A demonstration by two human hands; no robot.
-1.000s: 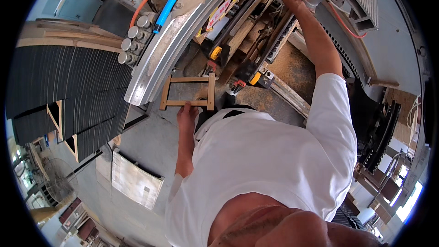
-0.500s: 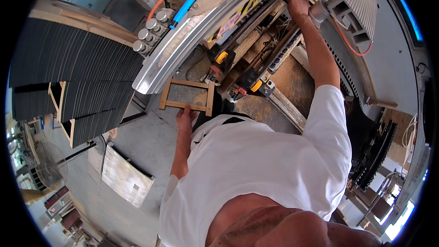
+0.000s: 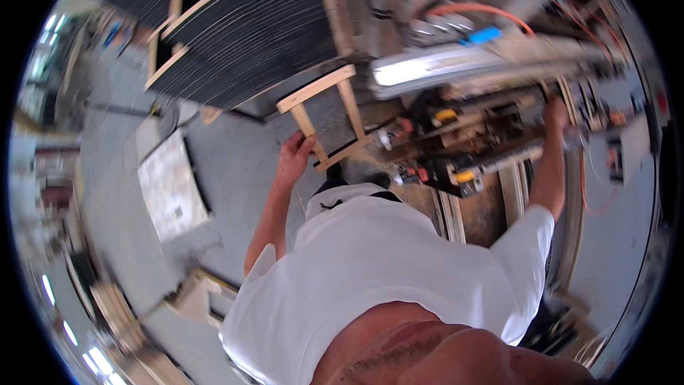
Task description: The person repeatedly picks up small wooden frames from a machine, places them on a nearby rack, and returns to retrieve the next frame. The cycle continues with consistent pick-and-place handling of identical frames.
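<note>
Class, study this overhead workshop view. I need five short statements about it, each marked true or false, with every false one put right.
1. The left hand grips a wooden frame. True.
2. Both hands hold the frame. False: the right hand is stretched out to the person's right, apart from it.
3. The person's shirt is white. True.
4. A green hose curves near the top of the view. False: the curved hose there is orange.
5. A stack of dark panels stands beyond the left hand. True.
</note>
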